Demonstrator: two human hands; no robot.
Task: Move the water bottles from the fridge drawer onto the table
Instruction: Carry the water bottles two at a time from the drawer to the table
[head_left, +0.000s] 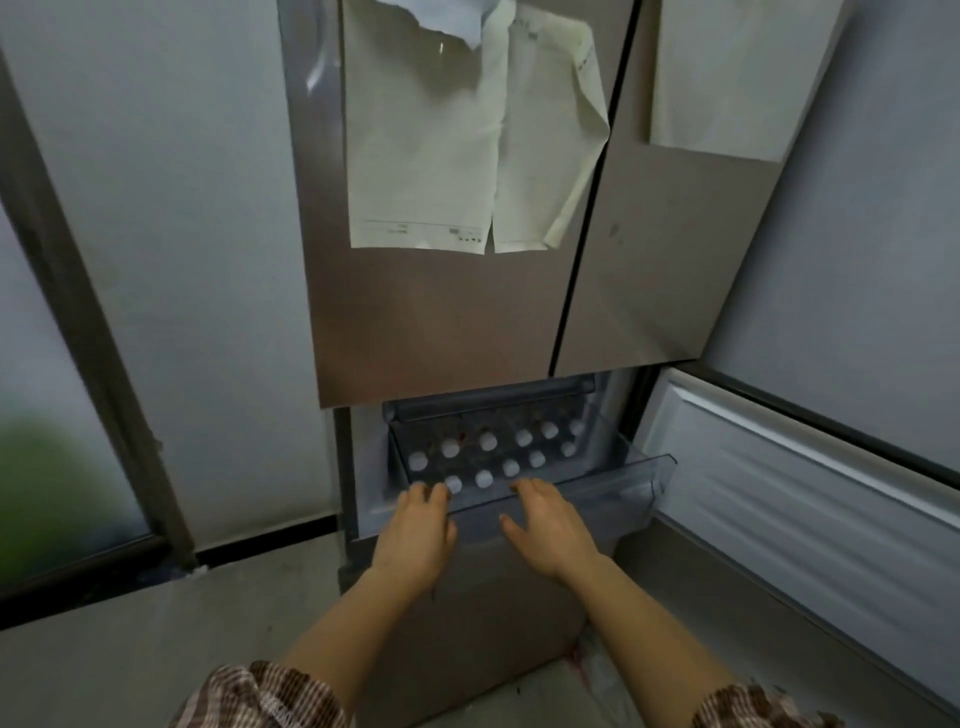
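A clear plastic fridge drawer (641, 480) is pulled out below the upper fridge doors. Several water bottles (488, 441) stand upright in it in two rows, only their white caps showing. My left hand (415, 535) reaches to the drawer's front left corner, its fingertips over a cap there; whether it grips the bottle is unclear. My right hand (550, 525) hovers at the drawer's front rim with fingers spread, holding nothing. The table is out of view.
The lower fridge door (810, 499) is swung open to the right. Paper sheets (467, 145) hang on the closed upper doors. A wall with a dark frame (93, 332) stands to the left, and grey floor (156, 623) lies below.
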